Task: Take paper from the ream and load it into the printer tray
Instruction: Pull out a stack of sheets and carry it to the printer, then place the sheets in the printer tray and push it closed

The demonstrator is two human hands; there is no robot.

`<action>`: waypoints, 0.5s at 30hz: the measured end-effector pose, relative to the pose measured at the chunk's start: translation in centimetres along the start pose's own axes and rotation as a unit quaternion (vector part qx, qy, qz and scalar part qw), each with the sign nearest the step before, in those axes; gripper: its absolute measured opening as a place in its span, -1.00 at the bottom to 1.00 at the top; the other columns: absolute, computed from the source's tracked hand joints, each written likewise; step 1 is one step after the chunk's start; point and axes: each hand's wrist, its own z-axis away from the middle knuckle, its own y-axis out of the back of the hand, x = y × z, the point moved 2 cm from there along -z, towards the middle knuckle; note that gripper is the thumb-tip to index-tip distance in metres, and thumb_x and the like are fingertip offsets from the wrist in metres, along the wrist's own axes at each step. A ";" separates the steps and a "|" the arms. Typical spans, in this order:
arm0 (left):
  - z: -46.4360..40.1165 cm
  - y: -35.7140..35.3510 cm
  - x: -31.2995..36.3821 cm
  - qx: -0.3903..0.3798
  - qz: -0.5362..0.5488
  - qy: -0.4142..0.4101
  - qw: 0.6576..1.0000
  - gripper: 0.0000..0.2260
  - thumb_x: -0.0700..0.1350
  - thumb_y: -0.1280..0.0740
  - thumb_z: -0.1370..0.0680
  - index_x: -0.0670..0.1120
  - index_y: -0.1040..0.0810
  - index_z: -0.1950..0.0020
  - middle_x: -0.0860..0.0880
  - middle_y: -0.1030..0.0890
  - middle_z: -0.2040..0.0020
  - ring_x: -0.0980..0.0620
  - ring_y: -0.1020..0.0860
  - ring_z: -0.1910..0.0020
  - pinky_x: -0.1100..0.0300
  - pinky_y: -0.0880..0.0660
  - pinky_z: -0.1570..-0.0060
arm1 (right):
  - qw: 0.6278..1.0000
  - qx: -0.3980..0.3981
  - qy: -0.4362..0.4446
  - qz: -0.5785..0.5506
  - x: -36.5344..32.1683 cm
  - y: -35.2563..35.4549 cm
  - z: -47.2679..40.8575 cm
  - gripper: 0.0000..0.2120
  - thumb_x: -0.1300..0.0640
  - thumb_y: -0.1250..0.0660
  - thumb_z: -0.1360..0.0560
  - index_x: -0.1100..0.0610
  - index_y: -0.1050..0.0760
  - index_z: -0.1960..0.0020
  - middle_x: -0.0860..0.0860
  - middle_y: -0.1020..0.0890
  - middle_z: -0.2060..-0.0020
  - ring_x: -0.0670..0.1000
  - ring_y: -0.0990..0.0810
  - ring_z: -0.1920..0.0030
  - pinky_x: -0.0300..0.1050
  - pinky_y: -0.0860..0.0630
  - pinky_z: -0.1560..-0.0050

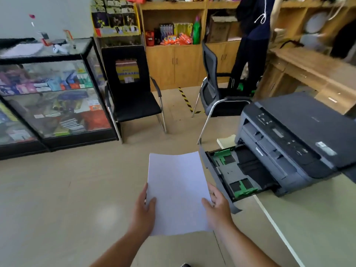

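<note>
A white stack of paper (177,189) is held flat in front of me over the floor. My left hand (144,207) grips its left edge and my right hand (217,205) grips its right edge, thumbs on top. Just right of the paper, the dark grey printer (300,135) sits on a pale table (317,218). Its paper tray (231,170) is pulled out toward me, with green guides and no paper visible inside. The ream is not in view.
Two black chairs (133,95) (215,93) stand on the floor ahead. A glass display case (52,97) is at the left, wooden shelves (173,45) at the back. A person in dark clothes (250,45) stands near a wooden desk (312,74).
</note>
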 end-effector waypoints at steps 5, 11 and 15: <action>-6.5 -3.4 2.6 -0.068 -0.030 -0.031 0.997 -0.53 -0.20 -0.23 -0.58 0.07 -0.28 -0.47 0.01 -0.52 -0.28 0.05 -0.51 -0.10 0.15 -0.39 -0.06 | 0.995 0.083 -0.020 -0.053 -1.7 1.7 -3.4 -0.44 0.43 -0.20 -0.50 -0.20 -0.52 -0.19 -0.04 -0.76 0.01 0.03 -0.73 0.00 0.09 -0.66 -0.04; -12.6 -8.8 4.9 -0.163 -0.084 -0.073 0.980 -0.53 -0.15 -0.26 -0.57 0.11 -0.29 -0.46 0.05 -0.52 -0.28 0.04 -0.49 -0.18 0.09 -0.39 -0.16 | 0.979 0.186 -0.037 -0.074 -1.9 4.9 -5.9 -0.48 0.45 -0.20 -0.48 0.00 -0.49 -0.31 -0.05 -0.73 -0.05 -0.07 -0.70 -0.02 -0.18 -0.57 0.07; -16.8 -12.6 6.2 -0.234 -0.127 -0.114 0.957 -0.53 -0.15 -0.28 -0.56 0.10 -0.31 -0.45 -0.03 -0.56 -0.26 -0.04 -0.51 -0.20 0.05 -0.41 -0.19 | 0.955 0.269 -0.066 -0.103 -1.8 5.8 -7.0 -0.49 0.44 -0.19 -0.49 -0.04 -0.50 -0.27 -0.13 -0.75 0.07 -0.14 -0.72 0.11 -0.25 -0.60 0.15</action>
